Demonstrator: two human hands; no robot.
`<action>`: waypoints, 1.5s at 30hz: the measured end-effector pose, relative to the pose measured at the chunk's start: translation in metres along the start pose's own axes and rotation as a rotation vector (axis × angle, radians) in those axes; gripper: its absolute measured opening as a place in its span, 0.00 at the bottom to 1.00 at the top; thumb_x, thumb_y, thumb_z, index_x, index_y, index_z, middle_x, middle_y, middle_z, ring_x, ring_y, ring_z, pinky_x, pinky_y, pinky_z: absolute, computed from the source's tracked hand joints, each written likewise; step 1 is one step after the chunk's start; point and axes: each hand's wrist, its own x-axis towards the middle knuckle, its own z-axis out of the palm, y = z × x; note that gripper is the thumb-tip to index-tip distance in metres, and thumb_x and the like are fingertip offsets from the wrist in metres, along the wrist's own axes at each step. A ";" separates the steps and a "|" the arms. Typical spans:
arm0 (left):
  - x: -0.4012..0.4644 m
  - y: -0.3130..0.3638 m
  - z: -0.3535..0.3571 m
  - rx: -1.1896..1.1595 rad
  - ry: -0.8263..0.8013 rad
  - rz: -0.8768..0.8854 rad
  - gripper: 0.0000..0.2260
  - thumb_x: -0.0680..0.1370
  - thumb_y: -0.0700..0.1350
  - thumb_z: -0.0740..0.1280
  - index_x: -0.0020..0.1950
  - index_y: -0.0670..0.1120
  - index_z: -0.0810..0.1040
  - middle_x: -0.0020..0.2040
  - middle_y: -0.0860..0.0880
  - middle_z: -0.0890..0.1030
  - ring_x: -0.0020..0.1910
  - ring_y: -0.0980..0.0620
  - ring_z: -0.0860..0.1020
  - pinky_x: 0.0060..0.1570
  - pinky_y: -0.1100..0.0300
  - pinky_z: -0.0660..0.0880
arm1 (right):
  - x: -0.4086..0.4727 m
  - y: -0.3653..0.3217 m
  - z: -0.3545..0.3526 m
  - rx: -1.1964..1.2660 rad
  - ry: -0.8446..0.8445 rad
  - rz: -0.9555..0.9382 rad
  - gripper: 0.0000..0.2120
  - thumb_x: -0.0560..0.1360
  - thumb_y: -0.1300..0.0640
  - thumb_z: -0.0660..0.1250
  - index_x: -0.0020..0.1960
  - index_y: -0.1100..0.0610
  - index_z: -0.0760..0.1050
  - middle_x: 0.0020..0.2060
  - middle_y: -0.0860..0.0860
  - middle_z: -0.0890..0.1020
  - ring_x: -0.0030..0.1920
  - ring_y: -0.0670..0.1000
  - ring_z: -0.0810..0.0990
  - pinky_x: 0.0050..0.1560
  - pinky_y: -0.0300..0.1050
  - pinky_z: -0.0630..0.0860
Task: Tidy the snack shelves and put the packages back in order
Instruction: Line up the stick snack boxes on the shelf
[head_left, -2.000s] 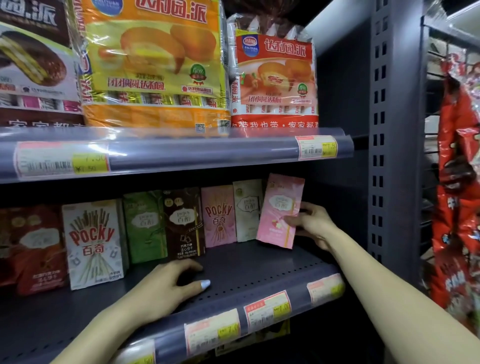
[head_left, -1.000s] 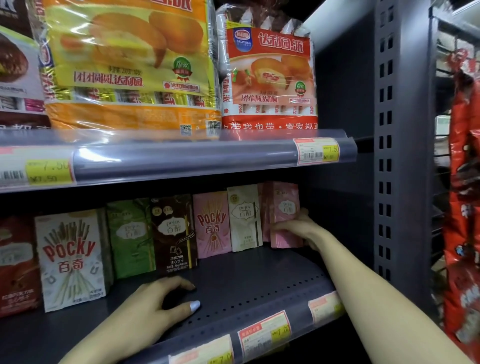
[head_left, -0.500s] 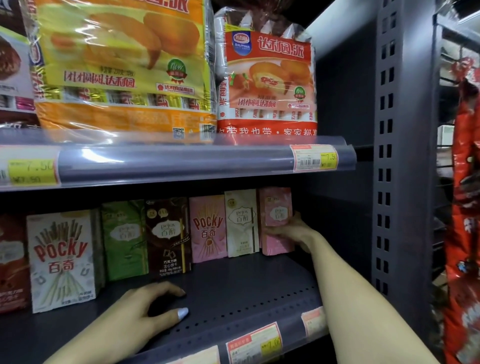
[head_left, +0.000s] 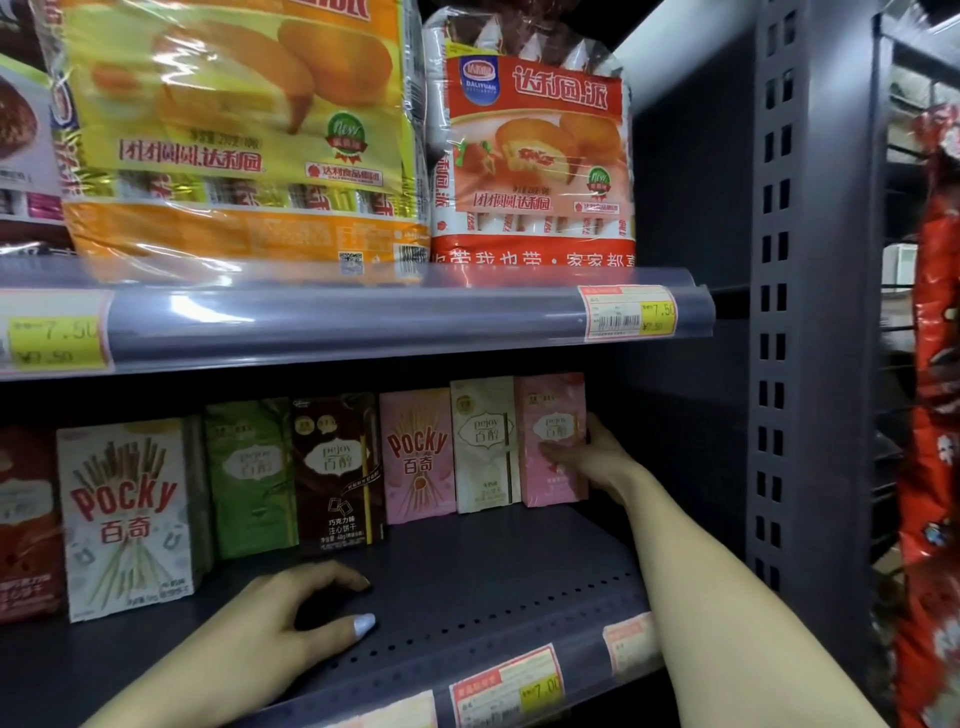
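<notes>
Our right hand (head_left: 597, 460) gripped the pink pejoy box (head_left: 551, 441), upright at the row's end, touching the cream box (head_left: 484, 444) beyond our fingers (head_left: 558, 451); a rough release could tip it against that neighbour. Our left hand (head_left: 291, 618) rested on the lower shelf (head_left: 498, 582), fingers loosely curled, grasping nothing. Boxes behind stayed hidden; the red box (head_left: 26, 525) was cut off.

A dark lower shelf (head_left: 467, 577) carries a far row of upright snack boxes (head_left: 337, 473); the upper shelf (head_left: 363, 322) holds cake bags (head_left: 535, 156).
</notes>
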 end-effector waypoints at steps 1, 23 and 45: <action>0.000 0.000 0.000 -0.004 0.002 -0.004 0.25 0.61 0.74 0.63 0.53 0.65 0.77 0.56 0.68 0.77 0.57 0.71 0.73 0.59 0.70 0.68 | 0.001 0.000 0.000 -0.005 0.013 -0.007 0.31 0.71 0.64 0.74 0.69 0.57 0.65 0.56 0.55 0.79 0.48 0.52 0.81 0.42 0.42 0.78; -0.001 0.001 -0.001 -0.023 -0.009 0.003 0.29 0.59 0.76 0.61 0.54 0.64 0.77 0.54 0.68 0.78 0.54 0.74 0.73 0.52 0.74 0.68 | 0.002 -0.002 -0.002 -0.005 -0.042 0.040 0.11 0.71 0.60 0.74 0.51 0.53 0.76 0.53 0.55 0.83 0.53 0.55 0.82 0.59 0.53 0.77; -0.002 0.003 -0.001 -0.052 0.002 0.023 0.33 0.58 0.78 0.61 0.56 0.62 0.77 0.54 0.67 0.78 0.54 0.75 0.73 0.50 0.78 0.67 | 0.006 -0.001 0.005 0.030 0.039 -0.031 0.24 0.76 0.62 0.68 0.70 0.57 0.66 0.60 0.55 0.78 0.51 0.52 0.79 0.40 0.39 0.76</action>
